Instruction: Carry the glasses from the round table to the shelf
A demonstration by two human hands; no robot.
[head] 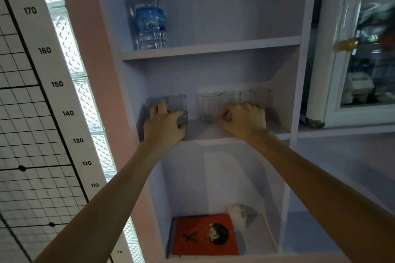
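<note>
your left hand (164,123) is wrapped around two clear tumbler glasses (168,107) at the left end of the pale lilac middle shelf (198,128); a third clear glass (210,106) stands free mid-shelf; your right hand (245,117) clasps two more glasses (245,97) toward the right end. you look to be setting down: next, loosen both grips without knocking neighbours

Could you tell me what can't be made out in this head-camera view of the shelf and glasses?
- Head view: the left hand covers the lower parts of the two left glasses, so the grip is unclear.
- The right hand hides the bases of two right glasses.
- The water bottle label is too blurred to read.
- The glass-door cabinet contents are lost in blur and reflections.
</note>
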